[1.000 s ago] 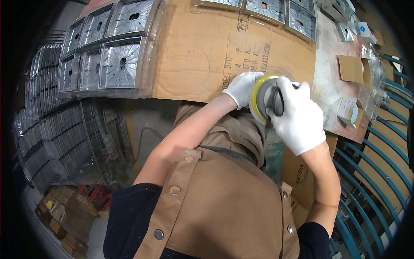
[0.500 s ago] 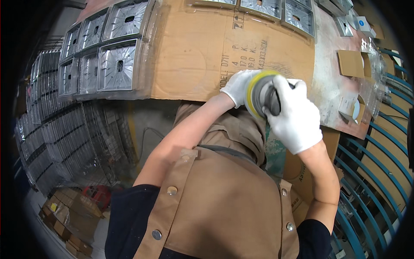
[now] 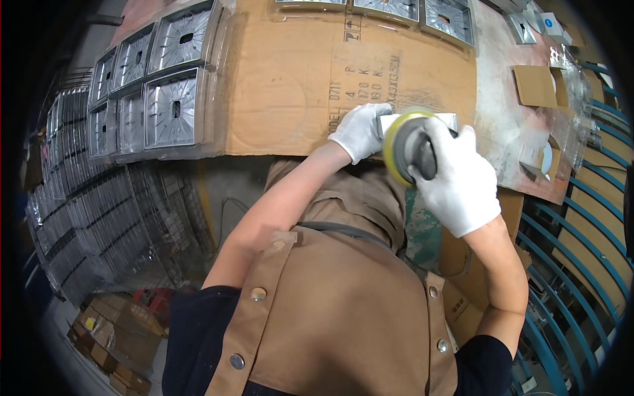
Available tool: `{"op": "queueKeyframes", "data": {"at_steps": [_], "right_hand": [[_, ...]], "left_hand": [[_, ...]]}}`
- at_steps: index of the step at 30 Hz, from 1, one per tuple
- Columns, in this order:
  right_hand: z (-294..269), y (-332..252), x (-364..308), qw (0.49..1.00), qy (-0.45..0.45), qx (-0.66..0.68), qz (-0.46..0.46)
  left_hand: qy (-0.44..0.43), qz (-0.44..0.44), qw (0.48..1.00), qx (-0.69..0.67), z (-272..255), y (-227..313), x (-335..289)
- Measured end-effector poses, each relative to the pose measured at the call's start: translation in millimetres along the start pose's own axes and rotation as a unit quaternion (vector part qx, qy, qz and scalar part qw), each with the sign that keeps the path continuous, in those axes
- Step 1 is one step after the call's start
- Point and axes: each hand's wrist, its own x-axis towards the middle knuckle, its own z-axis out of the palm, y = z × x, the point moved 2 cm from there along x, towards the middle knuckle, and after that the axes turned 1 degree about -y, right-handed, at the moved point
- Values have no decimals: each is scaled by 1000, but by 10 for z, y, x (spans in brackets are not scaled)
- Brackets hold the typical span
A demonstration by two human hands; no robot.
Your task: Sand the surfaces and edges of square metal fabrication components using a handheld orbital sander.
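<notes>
My left hand (image 3: 360, 134), in a white glove, is closed on the left end of a silvery block-like metal part (image 3: 446, 121) at the front edge of the cardboard. My right hand (image 3: 461, 181), gloved too, has its fingers wrapped round a handheld disc sander (image 3: 417, 150). The tool has a grey and black body and a round yellow-edged pad. It is tilted, its pad facing left toward the part and hiding most of it. Whether pad and metal touch, I cannot tell.
Square silver metal housings (image 3: 176, 109) sit in clear plastic trays at the left, with more housings (image 3: 446, 18) along the far edge. A flattened cardboard sheet (image 3: 277, 86) covers the table. Open small boxes (image 3: 540, 86) stand at the right, beside blue curved rails (image 3: 568, 264). Stacked clear trays (image 3: 99, 224) fill the lower left.
The sander and my right hand have shifted slightly right. More of the metal part shows on both sides of the pad. My left hand still grips its end.
</notes>
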Motion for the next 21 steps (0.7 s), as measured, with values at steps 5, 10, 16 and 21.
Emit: {"op": "queueKeyframes", "data": {"at_steps": [5, 10, 16, 21], "right_hand": [[-68, 125, -55, 999, 6, -15, 28], [-85, 63, 56, 999, 39, -4, -34], [-91, 63, 24, 999, -3, -30, 29], [-105, 43, -5, 999, 8, -30, -8]], "left_hand": [[-8, 0, 999, 38, -53, 91, 11], [-5, -10, 1000, 28, -52, 87, 24], [-13, -6, 1000, 19, -61, 123, 7], [-15, -12, 999, 33, -58, 102, 1]]}}
